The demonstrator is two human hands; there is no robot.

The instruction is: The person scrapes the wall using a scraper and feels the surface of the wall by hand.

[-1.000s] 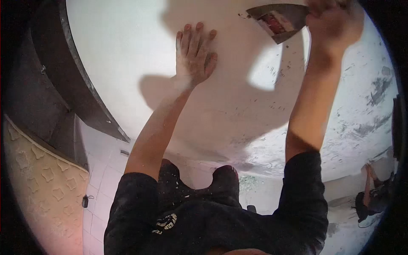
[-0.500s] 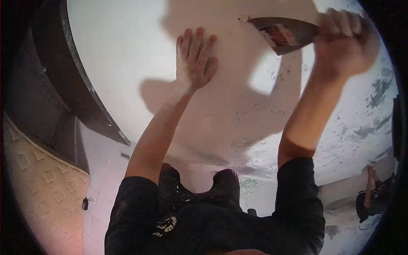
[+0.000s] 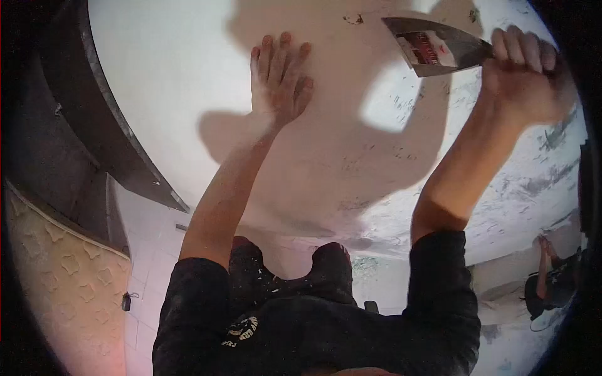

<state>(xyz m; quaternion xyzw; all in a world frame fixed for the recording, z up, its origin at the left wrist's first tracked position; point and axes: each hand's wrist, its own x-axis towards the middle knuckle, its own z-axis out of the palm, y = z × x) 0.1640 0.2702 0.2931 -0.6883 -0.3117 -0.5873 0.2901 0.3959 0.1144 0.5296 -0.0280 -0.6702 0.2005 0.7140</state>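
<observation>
Flat against the pale wall [image 3: 163, 81] lies my left hand [image 3: 279, 81], its fingers spread. My right hand [image 3: 523, 75], up at the upper right, is wrapped round the handle of a scraper [image 3: 464, 53]. The scraper's broad metal blade carries a red and white label and points left. Its handle is mostly hidden in my fist. Just left of the blade's edge is a small dark chipped patch [image 3: 353, 19] on the wall. Shadows of my head and arms fall across the wall, and I cannot tell whether the blade touches it.
A dark door frame [image 3: 116, 113] borders the wall on the left. A patterned yellowish panel [image 3: 69, 269] and a small black object [image 3: 126, 302] are at lower left, by the tiled floor [image 3: 150, 250]. Another person [image 3: 555, 282] in dark clothing is at the far right.
My right hand and the scraper have moved to the right, uncovering the chipped patch beside the blade. My left hand stays flat on the wall; the view has shifted slightly.
</observation>
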